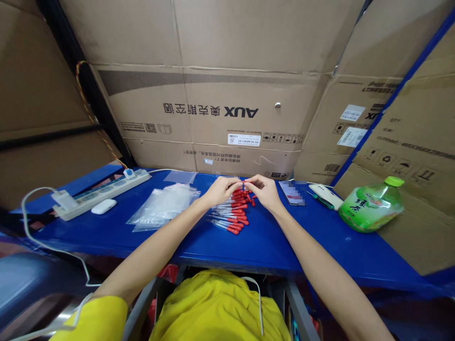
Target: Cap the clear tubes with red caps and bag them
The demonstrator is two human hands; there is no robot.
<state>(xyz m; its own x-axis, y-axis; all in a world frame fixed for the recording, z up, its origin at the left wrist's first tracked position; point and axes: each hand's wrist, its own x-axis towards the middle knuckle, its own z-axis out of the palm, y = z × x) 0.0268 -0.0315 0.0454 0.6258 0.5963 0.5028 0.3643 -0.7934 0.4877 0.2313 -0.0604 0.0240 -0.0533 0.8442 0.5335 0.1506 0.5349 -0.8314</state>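
My left hand (224,189) and my right hand (265,191) meet over a pile of droppers (232,213) on the blue table. Fingers of both hands are closed in a pinch. A bit of red shows between the fingertips, apparently the bulb of a dropper; the fingers cover most of it. The piled droppers have clear, thin tubes pointing left and red bulbs on the right. A few small red bulbs (251,199) lie close under my right hand. Left of the pile is a stack of clear plastic bags (163,206), nearest to my left forearm.
A power strip (103,194) with plugs and a white earphone case (104,206) sit at the left. To the right lie a phone (292,193), a white device (325,195) and a green bottle (371,206). Cardboard panels (213,94) stand behind the table (270,246).
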